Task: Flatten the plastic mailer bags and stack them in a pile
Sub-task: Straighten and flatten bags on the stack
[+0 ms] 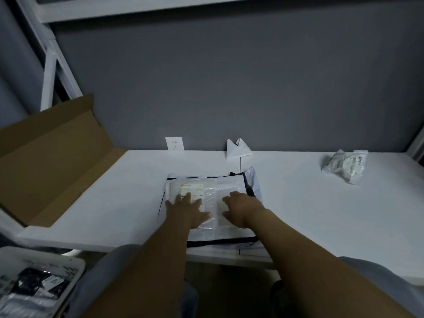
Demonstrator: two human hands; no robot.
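Mailer bags (pixel 229 187) lie stacked flat near the front edge of the white worktop (pixel 321 214), with dark-trimmed edges showing beneath the top one. The left hand (pixel 187 211) presses down on the top bag with its fingers spread and straight. The right hand (pixel 239 206) rests beside it, palm down, fingers a little bent, gripping nothing. A crumpled mailer bag (pixel 344 167) sits well apart at the far right, and an open cardboard box (pixel 52 161) stands on the left
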